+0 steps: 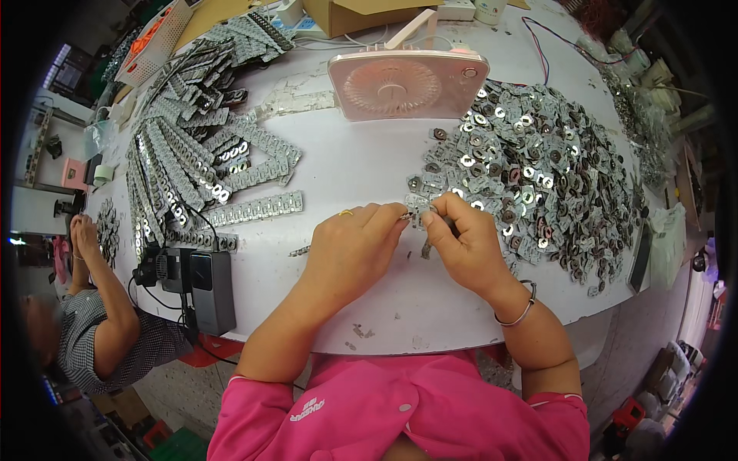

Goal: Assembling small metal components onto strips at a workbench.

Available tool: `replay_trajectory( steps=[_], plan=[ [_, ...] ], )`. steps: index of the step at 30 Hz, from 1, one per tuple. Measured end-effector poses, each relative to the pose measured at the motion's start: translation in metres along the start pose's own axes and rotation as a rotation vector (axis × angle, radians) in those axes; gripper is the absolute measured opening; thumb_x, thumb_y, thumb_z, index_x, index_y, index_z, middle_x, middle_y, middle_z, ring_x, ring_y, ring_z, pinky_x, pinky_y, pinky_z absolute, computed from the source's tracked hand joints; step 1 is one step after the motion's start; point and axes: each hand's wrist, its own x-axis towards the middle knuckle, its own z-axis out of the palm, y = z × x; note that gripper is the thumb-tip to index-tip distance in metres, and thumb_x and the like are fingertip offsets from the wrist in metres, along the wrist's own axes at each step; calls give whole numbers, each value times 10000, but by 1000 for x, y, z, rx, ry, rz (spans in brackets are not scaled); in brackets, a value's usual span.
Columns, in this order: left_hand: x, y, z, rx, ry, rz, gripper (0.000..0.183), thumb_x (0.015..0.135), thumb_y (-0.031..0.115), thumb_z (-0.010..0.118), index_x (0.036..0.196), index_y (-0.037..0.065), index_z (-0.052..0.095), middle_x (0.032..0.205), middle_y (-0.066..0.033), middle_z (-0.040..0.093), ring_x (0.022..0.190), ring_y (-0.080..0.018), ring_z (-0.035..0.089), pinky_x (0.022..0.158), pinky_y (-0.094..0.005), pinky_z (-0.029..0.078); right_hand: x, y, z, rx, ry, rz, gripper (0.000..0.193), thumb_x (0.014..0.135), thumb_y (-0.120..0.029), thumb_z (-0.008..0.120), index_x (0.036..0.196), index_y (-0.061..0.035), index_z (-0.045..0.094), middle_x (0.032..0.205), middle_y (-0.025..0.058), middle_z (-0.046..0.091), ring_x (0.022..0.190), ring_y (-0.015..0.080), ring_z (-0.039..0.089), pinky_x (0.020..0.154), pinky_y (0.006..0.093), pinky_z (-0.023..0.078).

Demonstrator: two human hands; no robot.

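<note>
Close together at the middle of the white table, both my hands are pinched around small metal pieces. My left hand (350, 250) grips a thin metal strip (300, 251), whose end pokes out behind the palm; the rest is hidden by the fingers. Across from it, my right hand (467, 240) closes thumb and finger on something small and dark, mostly covered. The fingertips of both hands nearly meet at small metal bits. Right beside my right hand spreads a big heap of small silvery metal parts with round centres (538, 177).
Long strips of joined metal parts (177, 146) pile up at the left. A pink fan (396, 84) stands at the back. A dark power bank-like box (211, 288) with cables sits at the left edge. Another person (100, 315) works at far left, near a white basket (157, 46).
</note>
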Motion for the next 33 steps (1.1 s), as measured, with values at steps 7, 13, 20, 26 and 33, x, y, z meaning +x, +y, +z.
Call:
replay_trajectory(
  steps=[7,13,20,26,33],
  plan=[
    [-1,3,-1,75,36,19,181,865,94,689,1037,67,640,748,-68,643,591,-255,623,548,-355,488,-1,-2,2,166,0,172,174,979,-158,578,881,-14,576,649,4,577,535,53,535,487,228,443],
    [-1,8,5,52,-31,35,263,843,34,675,1103,41,640,801,-77,665,655,-267,642,582,-367,496,1,-6,-5,228,29,217,157,966,-153,597,891,-16,601,645,20,595,550,73,568,490,255,450],
    [2,1,-14,78,-142,0,278,877,22,629,1153,54,631,876,-105,706,715,-271,677,627,-353,523,9,-4,-29,-272,155,-68,153,896,-155,691,910,-3,685,706,77,676,600,117,625,561,284,480],
    [-3,-7,-23,-348,-344,-293,117,956,129,621,999,21,632,780,-87,708,670,-159,681,602,-275,510,5,-8,-30,-7,-221,89,185,903,-180,698,947,-8,750,668,55,672,596,86,618,541,244,463],
    [-2,-15,-33,-691,-585,-405,171,967,171,618,884,26,650,714,-34,687,596,-75,587,542,-239,467,0,-5,-21,218,-389,241,190,966,-197,633,927,-22,697,694,7,634,594,60,601,501,216,484]
  ],
)
